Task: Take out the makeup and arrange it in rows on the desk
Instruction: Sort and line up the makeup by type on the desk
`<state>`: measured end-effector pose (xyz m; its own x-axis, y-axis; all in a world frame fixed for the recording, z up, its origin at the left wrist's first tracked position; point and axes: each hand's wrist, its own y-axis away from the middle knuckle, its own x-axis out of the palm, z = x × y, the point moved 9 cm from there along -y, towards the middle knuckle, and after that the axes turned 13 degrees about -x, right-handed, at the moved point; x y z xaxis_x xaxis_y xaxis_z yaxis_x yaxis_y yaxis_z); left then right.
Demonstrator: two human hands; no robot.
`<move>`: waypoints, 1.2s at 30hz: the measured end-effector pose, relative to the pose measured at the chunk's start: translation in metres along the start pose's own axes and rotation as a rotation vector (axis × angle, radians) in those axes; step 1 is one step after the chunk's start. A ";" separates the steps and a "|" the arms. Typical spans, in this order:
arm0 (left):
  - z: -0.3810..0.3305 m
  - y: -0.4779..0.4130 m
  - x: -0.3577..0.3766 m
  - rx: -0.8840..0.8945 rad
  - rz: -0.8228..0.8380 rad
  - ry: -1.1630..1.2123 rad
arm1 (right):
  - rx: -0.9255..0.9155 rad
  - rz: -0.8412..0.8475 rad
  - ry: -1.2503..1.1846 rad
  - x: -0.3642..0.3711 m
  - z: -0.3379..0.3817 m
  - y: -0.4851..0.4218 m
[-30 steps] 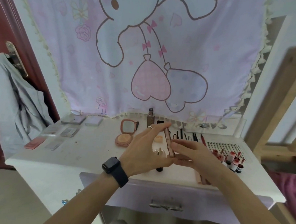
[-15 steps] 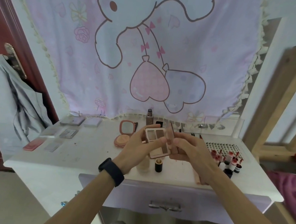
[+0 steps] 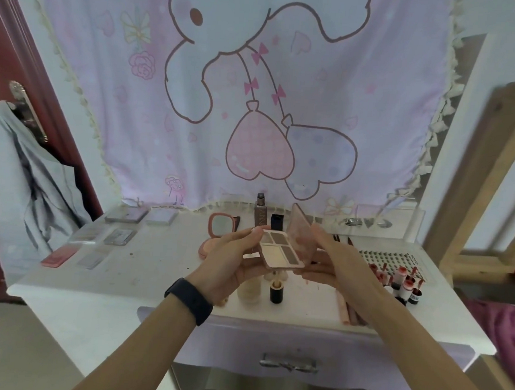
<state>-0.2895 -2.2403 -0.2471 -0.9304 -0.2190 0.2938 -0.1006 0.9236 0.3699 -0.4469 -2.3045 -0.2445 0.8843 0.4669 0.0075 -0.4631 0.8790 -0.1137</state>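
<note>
An open pink eyeshadow palette [image 3: 280, 251] with several pans is held above the white desk [image 3: 157, 267]. My left hand [image 3: 235, 262] grips its base from the left, thumb on the top edge. My right hand [image 3: 333, 258] holds the raised lid from the right. Several flat palettes [image 3: 120, 237] lie in rows on the desk's left side. A round pink compact [image 3: 220, 230] stands open behind my left hand.
A tall foundation bottle [image 3: 260, 211] and a black cap [image 3: 277, 222] stand at the back. Small bottles [image 3: 276, 289] sit under my hands. Red-capped tubes [image 3: 400, 284] and a lash tray [image 3: 390, 257] lie right. Pencils [image 3: 345, 309] reach the front edge. The drawer [image 3: 286, 357] is below.
The palette was held shut and edge-on a second ago. It has since been opened, its lid swung up to the right, and it now faces me with the pans showing.
</note>
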 end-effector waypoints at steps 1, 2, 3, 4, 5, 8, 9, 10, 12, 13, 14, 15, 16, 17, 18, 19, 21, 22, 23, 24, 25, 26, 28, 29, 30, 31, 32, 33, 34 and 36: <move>0.001 0.000 0.000 -0.006 0.008 -0.001 | 0.026 -0.036 -0.020 -0.003 -0.001 -0.001; 0.001 0.001 0.000 -0.010 0.016 0.000 | 0.055 -0.080 -0.066 -0.007 -0.002 0.000; 0.001 0.001 -0.002 -0.011 0.024 0.007 | 0.073 -0.112 -0.133 -0.010 -0.003 0.000; 0.001 0.001 -0.005 -0.012 0.034 0.029 | 0.088 -0.128 -0.214 -0.012 -0.003 0.001; 0.000 0.002 -0.008 -0.013 0.042 0.054 | 0.112 -0.134 -0.297 -0.013 -0.005 0.003; -0.004 0.006 -0.014 -0.008 0.066 0.040 | 0.161 -0.086 -0.383 -0.007 -0.009 0.005; -0.005 0.007 -0.016 -0.002 0.058 0.005 | 0.163 -0.075 -0.370 -0.004 -0.011 0.006; -0.007 0.008 -0.018 0.002 0.037 -0.046 | 0.165 -0.067 -0.367 -0.001 -0.012 0.006; -0.014 0.011 -0.021 0.033 -0.034 -0.251 | 0.154 -0.072 -0.368 0.005 -0.010 0.005; -0.020 0.013 -0.020 0.065 -0.078 -0.424 | 0.143 -0.075 -0.368 0.008 -0.009 0.005; -0.026 0.015 -0.016 0.096 -0.110 -0.612 | 0.132 -0.073 -0.368 0.011 -0.008 0.004; -0.030 0.018 -0.009 0.113 -0.119 -0.791 | 0.116 -0.068 -0.363 0.014 -0.005 0.002; -0.031 0.018 -0.003 0.112 -0.122 -0.954 | 0.100 -0.057 -0.355 0.018 -0.003 0.000; -0.031 0.016 0.000 0.116 -0.134 -1.098 | 0.088 -0.043 -0.350 0.022 -0.001 -0.001; -0.033 0.013 0.000 0.136 -0.174 -1.220 | 0.080 -0.028 -0.354 0.026 0.002 -0.002; -0.038 0.011 -0.003 0.161 -0.241 -1.322 | 0.075 -0.018 -0.366 0.029 0.004 -0.003; -0.048 0.009 -0.008 0.195 -0.350 -1.467 | 0.061 -0.005 -0.377 0.034 0.009 -0.005; -0.051 0.008 -0.011 0.188 -0.367 -1.511 | 0.055 0.007 -0.369 0.037 0.011 -0.006; -0.053 0.008 -0.012 0.177 -0.356 -1.526 | 0.051 0.029 -0.356 0.041 0.013 -0.007; -0.055 0.008 -0.012 0.176 -0.335 -1.512 | 0.045 0.056 -0.338 0.047 0.015 -0.007; -0.057 0.010 -0.011 0.192 -0.312 -1.471 | 0.035 0.079 -0.318 0.051 0.017 -0.008; -0.060 0.012 -0.012 0.215 -0.298 -1.418 | 0.023 0.095 -0.295 0.055 0.019 -0.008; -0.066 0.018 -0.018 0.259 -0.321 -1.342 | 0.006 0.127 -0.251 0.061 0.021 -0.008; -0.070 0.020 -0.025 0.274 -0.354 -1.321 | -0.002 0.132 -0.217 0.062 0.022 -0.007; -0.075 0.023 -0.033 0.283 -0.397 -1.293 | -0.029 0.125 -0.164 0.061 0.023 -0.006; -0.079 0.026 -0.044 0.285 -0.442 -1.252 | -0.079 0.101 -0.084 0.056 0.024 -0.006; -0.083 0.028 -0.057 0.276 -0.484 -1.191 | -0.152 0.053 0.014 0.048 0.025 -0.006; -0.086 0.028 -0.071 0.258 -0.521 -1.112 | -0.234 -0.020 0.125 0.037 0.026 -0.004; -0.088 0.028 -0.086 0.232 -0.556 -1.029 | -0.304 -0.099 0.233 0.025 0.025 0.000; -0.090 0.028 -0.116 0.184 -0.632 -0.902 | -0.383 -0.211 0.371 0.010 0.019 0.010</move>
<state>-0.1530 -2.2178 -0.1917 -0.6009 -0.4263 -0.6762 -0.6274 0.7756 0.0685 -0.4439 -2.2896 -0.2272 0.9491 0.1590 -0.2718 -0.2804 0.8194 -0.5000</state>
